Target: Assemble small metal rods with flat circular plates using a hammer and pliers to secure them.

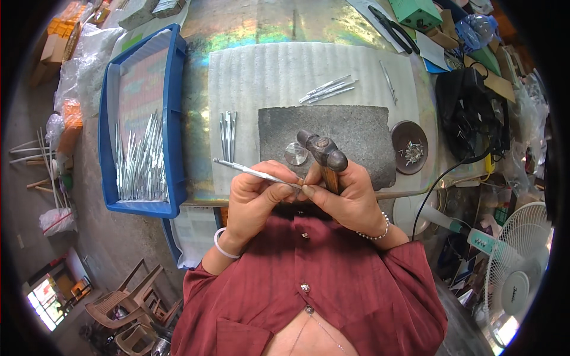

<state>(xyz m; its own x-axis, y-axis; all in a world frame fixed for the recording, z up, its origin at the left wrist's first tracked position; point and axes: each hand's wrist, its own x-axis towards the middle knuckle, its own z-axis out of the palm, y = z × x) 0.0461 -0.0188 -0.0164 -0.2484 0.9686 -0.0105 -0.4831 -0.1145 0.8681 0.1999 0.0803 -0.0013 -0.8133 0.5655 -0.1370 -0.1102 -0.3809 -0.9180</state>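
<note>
My left hand (252,193) is closed around a slim silver metal piece (244,169), whose far end points up and left. At its other end my right hand (350,199) pinches close against the left fingertips; any small part between them is hidden. A ball-peen hammer (323,151) is also held in my right hand, its wooden handle in the palm and its head upward. Beyond the hands lies a dark grey stone-like slab (362,133) with a round shiny metal disc (295,153) on it. Small metal pins fill part of a brown dish (419,133) to the right.
A blue tray (176,118) on the left holds several slim silver pieces. More lie on the white foam sheet (249,77), in one group (228,135) left and another (328,89) behind the slab. Black-handled pliers (395,29), a black bag (469,113) and a fan (516,285) stand right.
</note>
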